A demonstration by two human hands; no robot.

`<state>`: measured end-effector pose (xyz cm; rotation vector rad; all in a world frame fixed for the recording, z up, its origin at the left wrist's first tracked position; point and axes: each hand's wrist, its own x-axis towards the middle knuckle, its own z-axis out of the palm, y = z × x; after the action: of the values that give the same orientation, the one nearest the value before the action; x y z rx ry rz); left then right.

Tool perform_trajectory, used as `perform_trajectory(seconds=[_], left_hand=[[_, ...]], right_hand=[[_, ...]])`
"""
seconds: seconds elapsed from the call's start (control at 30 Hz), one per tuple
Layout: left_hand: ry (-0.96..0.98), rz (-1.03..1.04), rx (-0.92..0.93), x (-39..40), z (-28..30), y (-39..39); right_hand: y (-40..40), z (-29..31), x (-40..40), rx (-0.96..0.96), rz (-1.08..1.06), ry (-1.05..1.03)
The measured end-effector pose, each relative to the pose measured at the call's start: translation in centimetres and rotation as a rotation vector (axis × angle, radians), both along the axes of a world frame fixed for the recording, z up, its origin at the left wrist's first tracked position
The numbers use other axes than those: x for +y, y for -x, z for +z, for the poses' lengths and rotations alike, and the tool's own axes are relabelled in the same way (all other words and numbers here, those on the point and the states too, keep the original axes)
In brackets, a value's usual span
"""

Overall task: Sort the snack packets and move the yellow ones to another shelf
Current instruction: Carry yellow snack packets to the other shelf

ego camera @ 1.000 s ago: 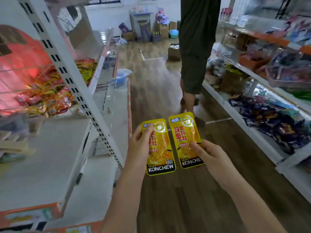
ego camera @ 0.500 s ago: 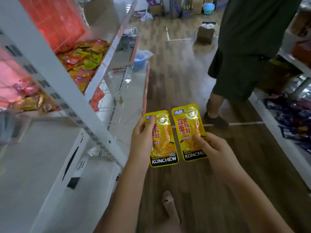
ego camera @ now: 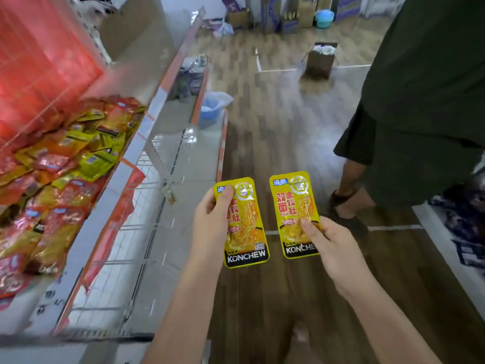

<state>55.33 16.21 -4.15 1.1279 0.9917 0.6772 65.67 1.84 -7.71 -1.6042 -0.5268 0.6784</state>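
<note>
left hand point(ego camera: 211, 219) grips yellow packet point(ego camera: 245, 227) | right hand point(ego camera: 332, 243) pinches second yellow packet point(ego camera: 294, 208) | packets apart, above floor point(ego camera: 262, 298)

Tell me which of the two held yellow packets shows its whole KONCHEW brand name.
The left hand's packet: its KONCHEW band reads complete. On the right hand's packet, the fingers hide the last letter.

bystander in dark shorts point(ego camera: 409, 158) right of fingers | cardboard box point(ego camera: 320, 60) far beyond | blue bin point(ego camera: 210, 111) beyond, left | wood floor point(ego camera: 275, 143)
</note>
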Motion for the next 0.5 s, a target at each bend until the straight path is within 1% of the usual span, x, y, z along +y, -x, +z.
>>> perform_trajectory(seconds=[0.23, 0.5], left_hand=[[-0.025, 0.069, -0.025, 8.9, -0.5, -10.3], [-0.022, 0.148, -0.034, 18.6, 1.5, -22.2]], right_hand=[[-11.6, -0.5, 9.2, -0.015, 0.019, 0.028], [-24.1, 1.0, 19.8, -0.027, 0.072, 0.05]])
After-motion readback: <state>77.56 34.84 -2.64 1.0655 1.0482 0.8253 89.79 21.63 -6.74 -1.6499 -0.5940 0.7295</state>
